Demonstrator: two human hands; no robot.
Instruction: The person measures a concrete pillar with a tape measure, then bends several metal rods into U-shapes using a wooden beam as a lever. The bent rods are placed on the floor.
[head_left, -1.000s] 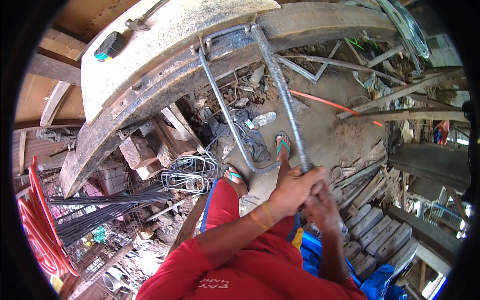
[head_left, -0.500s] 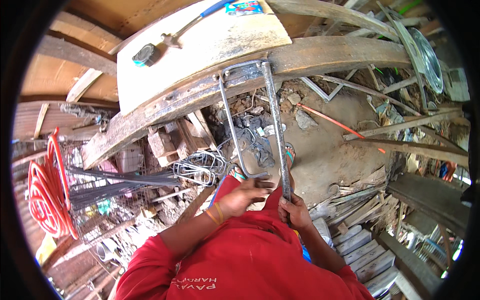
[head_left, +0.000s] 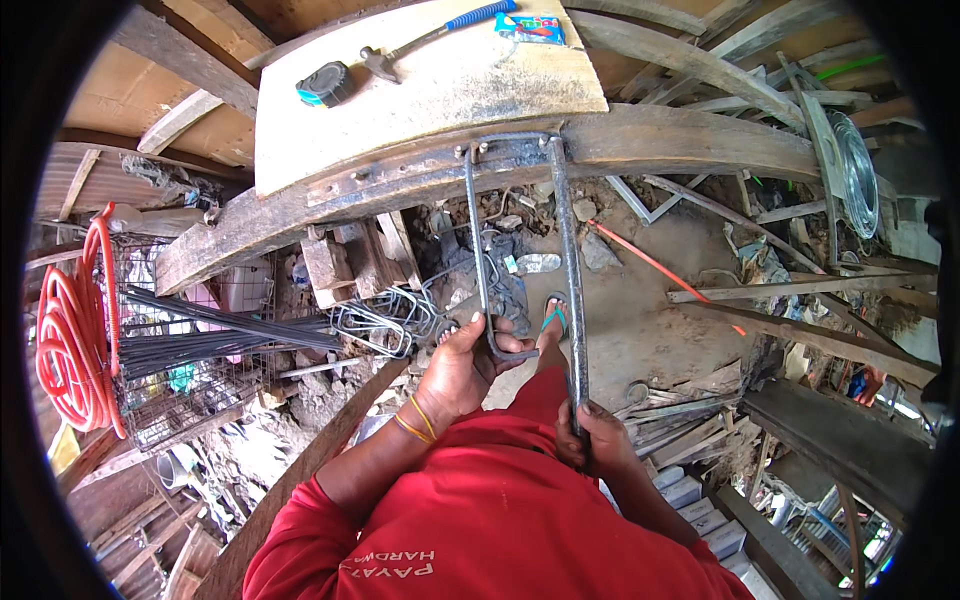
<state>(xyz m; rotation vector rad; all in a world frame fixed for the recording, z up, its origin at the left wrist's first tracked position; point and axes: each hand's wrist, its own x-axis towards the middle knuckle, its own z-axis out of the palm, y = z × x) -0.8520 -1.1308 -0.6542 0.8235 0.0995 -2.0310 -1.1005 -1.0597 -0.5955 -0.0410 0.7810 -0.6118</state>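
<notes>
My left hand (head_left: pixel 455 375) is closed around the lower, hooked end of a thin bent steel rod (head_left: pixel 479 240). The rod runs up to a dark metal strip with several pins (head_left: pixel 510 152) on a thick wooden beam (head_left: pixel 690 140), where it turns right along the pins. A long metal pipe (head_left: pixel 567 260) slants down from the strip's right end. Its lower end is wrapped by the fingers of my right hand (head_left: pixel 600 440), close to my red shirt. Whether the rod's far end sits inside the pipe cannot be made out.
Behind the beam, a pale board (head_left: pixel 440 100) carries a hammer (head_left: pixel 420 45), a tape measure (head_left: pixel 325 84) and a blue packet (head_left: pixel 530 28). Bent steel stirrups (head_left: pixel 375 320), straight dark rods (head_left: pixel 230 332) and an orange hose coil (head_left: pixel 72 350) lie left. A wire coil (head_left: pixel 855 175) hangs right.
My left hand, loose beside the rod's hooked end before, has moved up and closed on it. My right hand stays on the pipe. The view has shifted slightly.
</notes>
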